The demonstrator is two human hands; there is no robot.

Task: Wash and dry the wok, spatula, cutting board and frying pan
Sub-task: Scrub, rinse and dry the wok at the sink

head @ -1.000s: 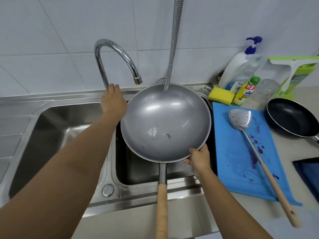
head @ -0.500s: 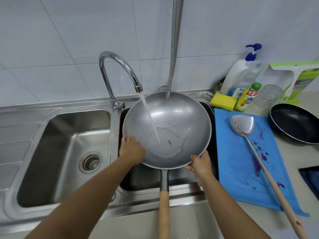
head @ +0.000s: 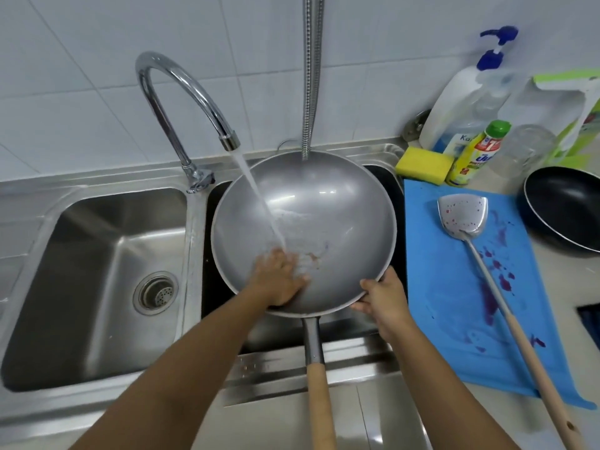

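Observation:
The grey wok (head: pixel 334 216) sits over the right sink basin, its wooden handle pointing toward me. Water from the tap (head: pixel 181 102) runs into it. My left hand (head: pixel 279 277) lies flat inside the wok under the stream, fingers spread on the metal. My right hand (head: pixel 383 297) grips the wok's near right rim. On the blue cutting board (head: pixel 454 336), stained purple, lies the metal spatula (head: pixel 464 216) with a long wooden handle. The black frying pan (head: pixel 565 212) stands at the far right.
The left sink basin (head: pixel 107 254) with its drain is beside the wok. A yellow sponge (head: pixel 422 164), a small detergent bottle (head: pixel 477 151), a pump bottle (head: pixel 461 92) and a glass jar (head: pixel 526 151) crowd the back right. A metal hose (head: pixel 311 73) hangs down behind the wok.
My left hand left the tap base, went to the wok's left rim, then moved inside the wok. Water started running. My right hand kept its grip on the rim.

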